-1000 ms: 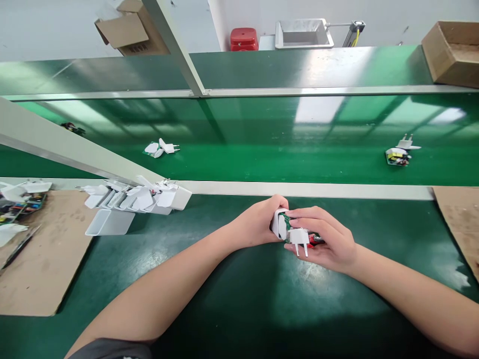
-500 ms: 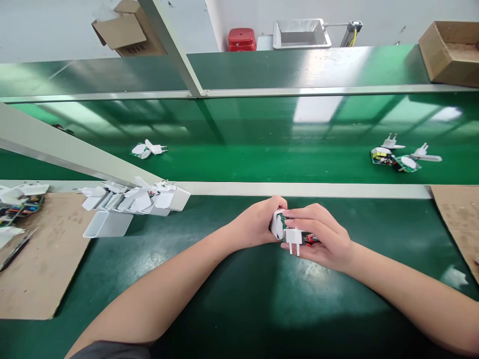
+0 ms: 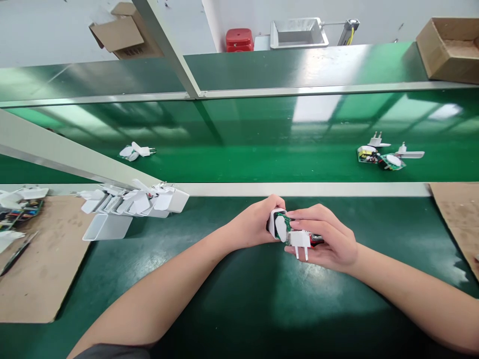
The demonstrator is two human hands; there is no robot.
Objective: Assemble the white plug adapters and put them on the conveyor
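Note:
Over the bench, my left hand (image 3: 258,223) is wrapped round a white charger housing (image 3: 274,223), whose open end faces right. My right hand (image 3: 329,234) grips a green circuit board (image 3: 286,219) with a white oval pad on it. The board's left end sits at the mouth of the housing; how far inside it reaches, I cannot tell. Beside the board, at my right fingers, hangs a white plug cap (image 3: 299,239) with two pins pointing down. Something red and black (image 3: 316,239) shows between my right fingers, partly hidden.
Several white housings with plug parts (image 3: 130,202) stand in a row at left. Cardboard (image 3: 56,269) bearing boards and a dark pen-like tool (image 3: 18,254) lies further left. Behind the pale rail, the green belt (image 3: 239,159) carries boards with plugs (image 3: 391,159). A slanted post (image 3: 75,154) crosses the left.
My right hand has shifted slightly right with the board and plug cap, and more of the board shows at the housing's mouth. The boards on the belt have moved left.

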